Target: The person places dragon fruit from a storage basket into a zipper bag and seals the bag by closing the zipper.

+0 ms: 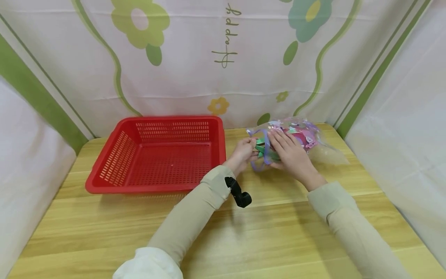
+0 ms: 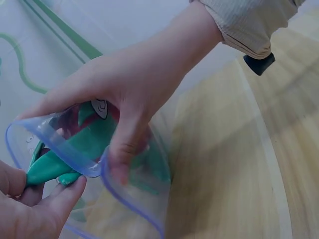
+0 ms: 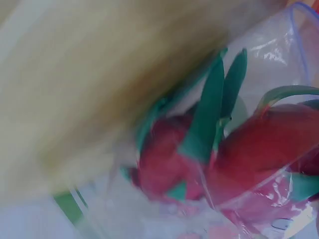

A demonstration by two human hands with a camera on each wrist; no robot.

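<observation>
At the nine-o'clock end of the plastic bag (image 1: pixel 308 136), the left hand (image 1: pixel 242 152) pinches green leaves (image 2: pixel 47 167); the right hand (image 1: pixel 292 155) grips the bag, seemingly for steadiness.

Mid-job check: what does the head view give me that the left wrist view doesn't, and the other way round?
Head only: the red basket and the word "Happy". Left wrist only: a black piece at the right sleeve, and a white patch with black curved lines near the mouth of the clear bag. Both: the left hand pinching a green piece, the right hand holding the bag, the wooden table.
</observation>
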